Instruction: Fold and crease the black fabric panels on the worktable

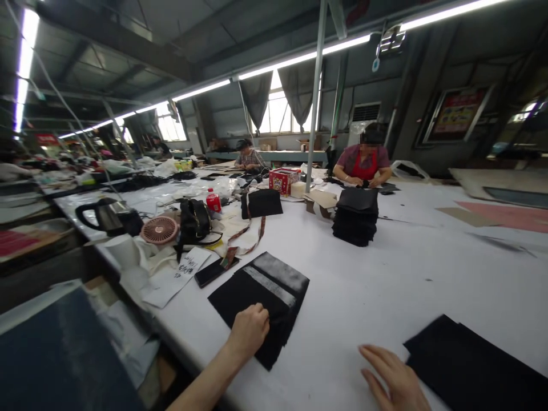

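A pile of flat black fabric pieces (pixel 240 291) lies on the white table, with two whitish bands across its far part. My left hand (pixel 250 326) is over the near part of this pile, fingers curled and closed on the top black fabric piece; the fingertips are partly hidden. To the right, my right hand (pixel 394 374) hovers low over the table with thumb and fingers apart, holding nothing. Just beyond its fingers, a second stack of black fabric (pixel 475 365) reaches toward the right edge of the view.
A tall black stack (pixel 355 220) stands farther back, near a metal pole (pixel 315 97). At left are a phone (pixel 212 272), a paper with writing (pixel 182 274), a pink fan (pixel 160 230), a kettle (pixel 113 217) and a black bag (pixel 194 220). A co-worker (pixel 363 162) sits across the table.
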`<state>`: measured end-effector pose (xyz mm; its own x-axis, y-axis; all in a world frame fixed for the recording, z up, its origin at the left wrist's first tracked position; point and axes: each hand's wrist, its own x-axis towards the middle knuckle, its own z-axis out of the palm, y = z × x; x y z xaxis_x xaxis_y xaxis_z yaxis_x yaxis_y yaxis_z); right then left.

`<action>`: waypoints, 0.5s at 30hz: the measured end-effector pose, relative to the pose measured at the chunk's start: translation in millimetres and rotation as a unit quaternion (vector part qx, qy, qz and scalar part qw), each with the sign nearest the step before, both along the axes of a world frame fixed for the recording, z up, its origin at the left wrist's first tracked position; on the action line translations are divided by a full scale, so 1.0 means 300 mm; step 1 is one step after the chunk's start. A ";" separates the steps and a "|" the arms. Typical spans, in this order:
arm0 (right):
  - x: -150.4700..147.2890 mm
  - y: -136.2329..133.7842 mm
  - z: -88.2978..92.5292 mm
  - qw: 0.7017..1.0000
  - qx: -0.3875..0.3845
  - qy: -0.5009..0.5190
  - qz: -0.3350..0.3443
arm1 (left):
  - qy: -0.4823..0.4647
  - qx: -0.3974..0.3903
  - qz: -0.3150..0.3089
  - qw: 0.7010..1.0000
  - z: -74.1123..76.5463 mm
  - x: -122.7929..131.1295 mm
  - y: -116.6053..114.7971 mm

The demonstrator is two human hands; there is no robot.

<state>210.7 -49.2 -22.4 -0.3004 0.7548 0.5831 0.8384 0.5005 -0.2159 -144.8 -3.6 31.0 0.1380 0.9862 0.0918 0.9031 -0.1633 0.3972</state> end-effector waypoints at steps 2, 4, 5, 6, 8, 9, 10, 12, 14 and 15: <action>-0.180 0.022 0.050 0.997 -0.036 0.001 0.062 | -0.033 0.000 -0.002 0.999 0.000 -0.020 0.018; -0.343 0.045 0.111 0.993 -0.080 0.014 0.084 | -0.078 -0.007 0.001 0.997 -0.001 -0.053 0.037; -0.415 0.058 0.140 0.991 -0.099 0.016 0.091 | -0.106 -0.015 0.002 0.994 -0.003 -0.071 0.048; -0.477 0.072 0.164 0.989 -0.115 0.014 0.094 | -0.136 -0.025 0.001 0.990 -0.006 -0.088 0.059; -0.575 0.103 0.195 0.986 -0.136 -0.004 0.092 | -0.203 -0.048 -0.003 0.978 -0.015 -0.117 0.083; -0.610 0.118 0.200 0.986 -0.143 -0.021 0.085 | -0.238 -0.059 -0.005 0.969 -0.020 -0.128 0.096; -0.636 0.131 0.200 0.985 -0.149 -0.040 0.075 | -0.276 -0.070 -0.002 0.959 -0.024 -0.139 0.108; -0.667 0.150 0.190 0.984 -0.157 -0.072 0.053 | -0.356 -0.087 0.019 0.930 -0.024 -0.172 0.130; -0.678 0.158 0.177 0.983 -0.162 -0.082 0.035 | -0.441 -0.090 0.062 0.891 -0.003 -0.234 0.143; -0.679 0.159 0.174 0.982 -0.165 -0.082 0.030 | -0.489 -0.081 0.096 0.864 0.016 -0.280 0.143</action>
